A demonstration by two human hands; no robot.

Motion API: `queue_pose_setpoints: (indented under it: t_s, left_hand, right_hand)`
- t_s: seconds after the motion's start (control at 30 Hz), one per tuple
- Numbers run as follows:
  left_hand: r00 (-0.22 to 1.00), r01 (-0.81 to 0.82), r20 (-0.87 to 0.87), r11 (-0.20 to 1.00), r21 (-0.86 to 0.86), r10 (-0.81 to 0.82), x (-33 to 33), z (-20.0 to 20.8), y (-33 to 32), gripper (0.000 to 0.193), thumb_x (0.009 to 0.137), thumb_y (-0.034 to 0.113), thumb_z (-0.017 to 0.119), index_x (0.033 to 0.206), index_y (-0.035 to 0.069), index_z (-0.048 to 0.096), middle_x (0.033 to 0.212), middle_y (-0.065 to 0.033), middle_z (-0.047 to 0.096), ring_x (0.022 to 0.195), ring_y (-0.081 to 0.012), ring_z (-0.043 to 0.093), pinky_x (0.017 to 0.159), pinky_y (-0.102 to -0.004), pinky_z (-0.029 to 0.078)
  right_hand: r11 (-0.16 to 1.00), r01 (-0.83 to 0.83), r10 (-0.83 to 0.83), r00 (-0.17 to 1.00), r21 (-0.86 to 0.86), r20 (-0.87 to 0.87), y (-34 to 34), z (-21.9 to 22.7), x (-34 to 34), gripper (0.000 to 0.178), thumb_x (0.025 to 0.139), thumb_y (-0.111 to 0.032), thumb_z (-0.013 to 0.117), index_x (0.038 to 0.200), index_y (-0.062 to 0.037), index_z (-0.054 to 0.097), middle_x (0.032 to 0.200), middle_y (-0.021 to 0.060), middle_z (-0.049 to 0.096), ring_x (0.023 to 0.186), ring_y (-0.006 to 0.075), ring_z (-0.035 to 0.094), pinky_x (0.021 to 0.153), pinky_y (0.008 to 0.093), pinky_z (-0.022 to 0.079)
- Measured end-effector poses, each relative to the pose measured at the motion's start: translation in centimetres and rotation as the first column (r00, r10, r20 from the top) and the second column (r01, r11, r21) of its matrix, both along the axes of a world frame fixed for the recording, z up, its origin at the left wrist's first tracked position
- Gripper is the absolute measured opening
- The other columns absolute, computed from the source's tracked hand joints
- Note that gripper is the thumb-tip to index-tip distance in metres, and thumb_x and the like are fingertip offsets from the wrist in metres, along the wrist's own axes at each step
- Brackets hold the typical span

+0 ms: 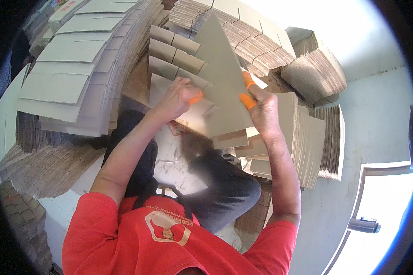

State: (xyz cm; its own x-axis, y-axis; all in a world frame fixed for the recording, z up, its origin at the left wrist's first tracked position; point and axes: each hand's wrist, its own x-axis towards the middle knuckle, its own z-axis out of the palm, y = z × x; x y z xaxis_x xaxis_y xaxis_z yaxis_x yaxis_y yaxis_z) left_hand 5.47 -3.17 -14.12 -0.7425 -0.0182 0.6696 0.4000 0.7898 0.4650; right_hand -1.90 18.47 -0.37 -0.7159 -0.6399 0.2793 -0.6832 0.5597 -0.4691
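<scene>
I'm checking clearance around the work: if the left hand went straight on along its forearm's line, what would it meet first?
Probably a cardboard divider strip just beyond the left hand; depth is unclear, so they might be touching.

Hands: 2, i.e. left hand & right hand. Orange finger covers: 3 vis., 1 on L hand, 2 on R. Large cardboard sheet: 1. Slotted partition: 1, w/ approx. 4 cross strips showing. Cardboard stacks: min. 7, approx. 3 on L, 2 up top, 2+ on R; exact no. unclear, some overlap. Dark trouser legs: 2. Red shirt: 1, w/ 1 emblem. Bright framed opening: 1, w/ 1 dark cyl. fitting.
</scene>
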Motion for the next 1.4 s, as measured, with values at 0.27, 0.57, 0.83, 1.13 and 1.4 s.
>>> queue_pose_setpoints:
  t_s: [0.27,0.57,0.83,1.13,1.4]
  left_hand:
    - [0.999,0.022,0.028,0.999,0.046,-0.024,-0.3,-0.4,0.0,0.016,0.073,-0.003,0.062,0.085,0.005,0.069,0.08,-0.0154,0.061,0.087,-0.0361,0.057,0.08,-0.0446,0.045]
    - [0.987,0.106,0.12,0.994,-0.01,-0.104,-0.3,-0.6,0.2,0.014,0.071,0.0,0.069,0.084,0.002,0.068,0.082,-0.0157,0.061,0.083,-0.0338,0.057,0.077,-0.0446,0.046]
    - [0.999,0.044,0.033,0.978,-0.204,-0.038,0.4,1.8,1.5,0.048,0.079,0.014,0.072,0.125,0.006,0.061,0.144,-0.0111,0.051,0.133,-0.0298,0.046,0.108,-0.0457,0.038]
    - [0.927,0.192,0.374,0.874,-0.446,-0.013,0.2,2.8,1.9,0.072,0.081,0.02,0.073,0.145,0.009,0.043,0.154,-0.0096,0.039,0.148,-0.0261,0.027,0.119,-0.0499,0.023]
    - [0.932,-0.088,0.33,0.977,-0.192,0.149,2.2,1.2,-4.0,0.03,0.073,0.02,0.077,0.102,0.01,0.072,0.088,-0.0079,0.068,0.094,-0.0257,0.06,0.102,-0.0463,0.037]
  right_hand:
    - [0.99,-0.115,0.124,0.985,-0.077,0.121,-1.2,0.1,-3.0,0.026,0.082,0.008,0.072,0.107,0.0098,0.064,0.086,-0.0018,0.064,0.083,0.0058,0.052,0.078,0.0201,0.046]
    - [0.833,-0.27,0.221,0.963,0.484,0.156,-3.0,-2.5,-0.5,0.03,0.077,-0.016,0.076,0.102,-0.0019,0.068,0.095,0.0208,0.069,0.089,0.0382,0.067,0.079,0.0449,0.054]
    - [0.953,0.288,-0.302,0.883,-0.092,-0.36,7.4,-4.0,-3.4,0.033,0.086,-0.007,0.068,0.119,-0.0106,0.069,0.103,0.014,0.071,0.09,0.0314,0.069,0.078,0.0388,0.056]
    - [0.463,0.786,-0.578,0.619,0.411,-0.532,25.3,-11.0,-4.1,0.063,0.079,-0.031,0.079,0.131,-0.0061,0.051,0.114,0.0187,0.06,0.114,0.0374,0.053,0.093,0.0531,0.046]
    - [0.504,0.864,-0.814,0.467,-0.019,-0.344,28.3,-11.4,-5.5,0.046,0.081,-0.022,0.079,0.118,-0.0015,0.06,0.11,0.0244,0.067,0.102,0.0418,0.064,0.087,0.0488,0.049]
